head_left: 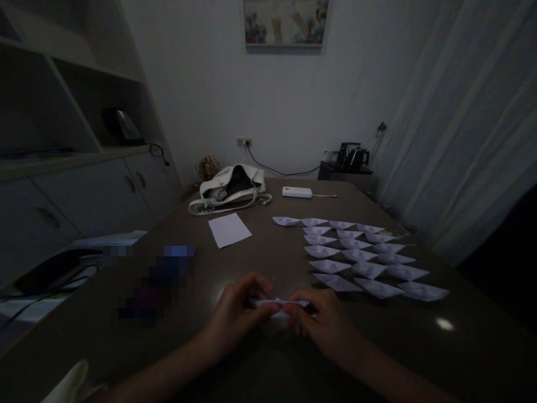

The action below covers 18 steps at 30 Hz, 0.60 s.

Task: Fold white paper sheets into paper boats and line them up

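Observation:
My left hand (239,310) and my right hand (321,319) meet over the dark table (268,358), near its front edge. Both pinch a small folded white paper piece (279,305), one hand at each end, and its middle shows between the fingers. Just to the right and beyond lie several finished white paper boats (356,257) set out in rows. A flat white sheet of paper (229,229) lies further back, left of the boats.
A white handbag (229,187) and a white power bank (297,192) with a cable sit at the table's far end. Dark objects and papers (50,274) lie at the left edge. Cabinets stand left, a curtain hangs right.

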Motion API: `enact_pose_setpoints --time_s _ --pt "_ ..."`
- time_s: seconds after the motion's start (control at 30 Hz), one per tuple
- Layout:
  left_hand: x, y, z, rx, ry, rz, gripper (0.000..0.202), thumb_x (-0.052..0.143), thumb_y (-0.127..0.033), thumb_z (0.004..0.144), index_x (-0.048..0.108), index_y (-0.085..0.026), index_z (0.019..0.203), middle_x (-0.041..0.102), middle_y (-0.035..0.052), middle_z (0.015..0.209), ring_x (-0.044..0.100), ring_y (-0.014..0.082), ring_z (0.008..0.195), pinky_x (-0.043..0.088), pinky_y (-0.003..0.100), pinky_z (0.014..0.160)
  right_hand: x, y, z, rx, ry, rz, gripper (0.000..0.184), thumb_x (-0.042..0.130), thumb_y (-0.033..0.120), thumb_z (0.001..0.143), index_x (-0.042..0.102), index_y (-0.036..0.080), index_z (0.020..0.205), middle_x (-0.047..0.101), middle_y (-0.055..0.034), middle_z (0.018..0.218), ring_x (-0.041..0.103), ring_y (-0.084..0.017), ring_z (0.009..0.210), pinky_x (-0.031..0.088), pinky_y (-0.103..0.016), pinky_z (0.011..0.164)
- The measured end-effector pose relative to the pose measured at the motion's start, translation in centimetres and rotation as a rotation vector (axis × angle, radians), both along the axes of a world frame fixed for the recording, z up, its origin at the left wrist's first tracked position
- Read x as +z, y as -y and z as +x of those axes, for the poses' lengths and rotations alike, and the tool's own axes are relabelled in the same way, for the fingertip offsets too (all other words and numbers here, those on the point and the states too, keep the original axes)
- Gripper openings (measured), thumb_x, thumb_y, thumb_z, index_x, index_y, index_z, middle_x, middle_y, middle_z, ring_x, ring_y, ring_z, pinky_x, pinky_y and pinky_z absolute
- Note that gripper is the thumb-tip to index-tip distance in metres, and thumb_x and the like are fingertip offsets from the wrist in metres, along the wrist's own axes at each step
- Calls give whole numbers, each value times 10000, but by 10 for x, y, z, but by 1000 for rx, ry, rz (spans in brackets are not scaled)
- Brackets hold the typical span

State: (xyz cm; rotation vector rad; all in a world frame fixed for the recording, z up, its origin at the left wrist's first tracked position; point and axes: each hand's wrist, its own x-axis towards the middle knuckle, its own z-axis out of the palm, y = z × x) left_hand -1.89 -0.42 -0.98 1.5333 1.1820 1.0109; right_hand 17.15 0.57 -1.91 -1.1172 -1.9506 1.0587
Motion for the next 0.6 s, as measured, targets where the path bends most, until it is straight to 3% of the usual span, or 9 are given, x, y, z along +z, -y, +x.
enact_pose_setpoints --time_s 0.07,0.17,0.23,0.43,0.6 --pt "-1 -3 -2 -71 10 -80 353 746 -323 681 601 -121 932 655 10 703 584 127 578 420 198 514 0 0 2 -1 20 44 282 578 373 860 645 164 682 619 -5 539 575 -120 454 399 -205 446" --pt "-4 -7 -3 -158 16 -238 304 732 -375 677 618 -102 746 636 11 598 567 120 517 436 210 502 2 -2 5 1 33 76 283 566 368 864 647 168 681 622 -10 560 585 -127 481 407 -215 467" --pt "-6 -9 -4 -151 54 -298 338 729 -422 668 595 -113 679 639 13 562 568 120 490 448 218 493 3 -5 7 -11 21 43 230 598 359 835 657 169 719 627 -11 579 584 -131 496 408 -220 471" --pt "-7 -12 -5 -130 83 -301 405 715 -503 681 624 -109 707 686 35 599 598 121 490 466 211 488 -3 -17 10 0 -99 -211 246 598 369 804 597 165 666 595 -2 546 535 -110 450 384 -203 427" --pt "-7 -13 -7 -138 129 -278 451 677 -548 719 661 -99 746 723 65 677 648 140 569 505 221 564 -2 -15 8 -70 -146 -218 259 588 375 794 562 166 643 595 -7 548 531 -103 440 374 -196 410"
